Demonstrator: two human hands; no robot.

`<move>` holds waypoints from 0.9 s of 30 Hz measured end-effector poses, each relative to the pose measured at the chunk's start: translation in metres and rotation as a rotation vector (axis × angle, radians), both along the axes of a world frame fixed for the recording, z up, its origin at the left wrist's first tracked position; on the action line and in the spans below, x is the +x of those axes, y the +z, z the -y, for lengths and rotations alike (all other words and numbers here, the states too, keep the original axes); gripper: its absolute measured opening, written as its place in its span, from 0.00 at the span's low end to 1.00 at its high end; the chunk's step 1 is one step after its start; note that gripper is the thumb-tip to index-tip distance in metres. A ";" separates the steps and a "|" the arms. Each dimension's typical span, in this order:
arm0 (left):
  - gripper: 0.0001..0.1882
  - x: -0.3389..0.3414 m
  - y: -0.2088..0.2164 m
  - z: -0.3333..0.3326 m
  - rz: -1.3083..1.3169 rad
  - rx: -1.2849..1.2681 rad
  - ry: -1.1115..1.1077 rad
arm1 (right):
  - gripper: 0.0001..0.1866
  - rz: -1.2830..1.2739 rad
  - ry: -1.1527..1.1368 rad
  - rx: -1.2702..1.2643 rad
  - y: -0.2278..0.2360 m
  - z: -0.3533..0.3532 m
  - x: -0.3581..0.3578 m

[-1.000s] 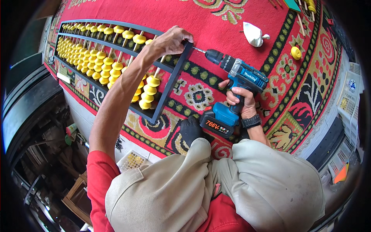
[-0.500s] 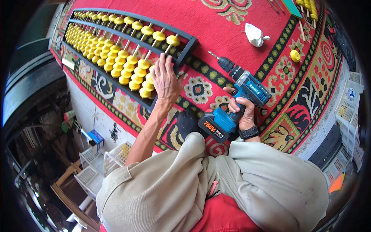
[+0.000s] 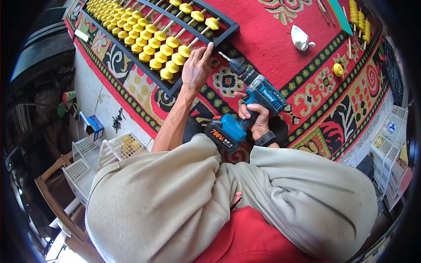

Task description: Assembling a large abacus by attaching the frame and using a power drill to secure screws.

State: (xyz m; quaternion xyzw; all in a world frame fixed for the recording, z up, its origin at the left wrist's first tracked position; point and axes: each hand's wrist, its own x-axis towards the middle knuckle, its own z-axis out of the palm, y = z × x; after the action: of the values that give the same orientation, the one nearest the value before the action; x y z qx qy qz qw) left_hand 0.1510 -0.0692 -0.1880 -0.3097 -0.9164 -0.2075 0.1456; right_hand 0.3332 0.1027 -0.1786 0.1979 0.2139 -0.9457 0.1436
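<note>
A large abacus (image 3: 188, 27) with a dark frame and yellow beads on pale rods lies on the carpet at the upper left. My left hand (image 3: 196, 70) grips the right end bar of its frame, fingers close together over the bar. In my right hand (image 3: 256, 116) is a blue and black cordless drill (image 3: 265, 94), held by its handle with the index finger forward near the trigger. The drill's bit points up and left toward the abacus's end bar, apart from it. The left thumb is mostly hidden.
The red patterned carpet (image 3: 272, 39) spreads under everything. A white wrapped bundle (image 3: 300, 38), a loose yellow bead (image 3: 337, 69) and rods strung with yellow beads (image 3: 360, 22) lie to the right. White plastic baskets (image 3: 118, 149) stand at the lower left, others (image 3: 386, 144) at the right.
The view has shifted, with the abacus now higher in it. My right hand has brought the drill left, its bit closer to the frame's end bar. My left hand has moved onto that bar.
</note>
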 end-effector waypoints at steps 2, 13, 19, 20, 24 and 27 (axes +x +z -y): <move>0.31 0.001 -0.001 0.000 0.001 0.000 -0.008 | 0.30 0.012 0.004 0.000 -0.001 0.002 -0.001; 0.18 -0.005 0.010 -0.009 0.049 0.145 0.089 | 0.30 0.014 -0.037 -0.015 -0.005 0.012 -0.004; 0.19 -0.005 0.011 -0.013 0.172 0.155 0.160 | 0.31 0.025 -0.092 -0.037 -0.006 0.009 -0.001; 0.19 -0.006 0.009 -0.010 0.141 0.168 0.145 | 0.30 0.018 -0.069 -0.032 -0.006 0.009 -0.002; 0.20 -0.006 0.007 -0.010 0.106 0.185 0.126 | 0.30 0.028 -0.047 -0.031 -0.005 0.009 -0.001; 0.19 -0.005 0.007 -0.011 0.113 0.204 0.126 | 0.30 0.016 -0.070 0.005 -0.002 0.010 -0.004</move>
State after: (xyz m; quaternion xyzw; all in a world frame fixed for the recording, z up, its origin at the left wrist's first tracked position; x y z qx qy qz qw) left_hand 0.1460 -0.0584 -0.1809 -0.2228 -0.9150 -0.3070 0.1374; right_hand 0.3294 0.0930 -0.1808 0.2130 0.2080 -0.9481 0.1116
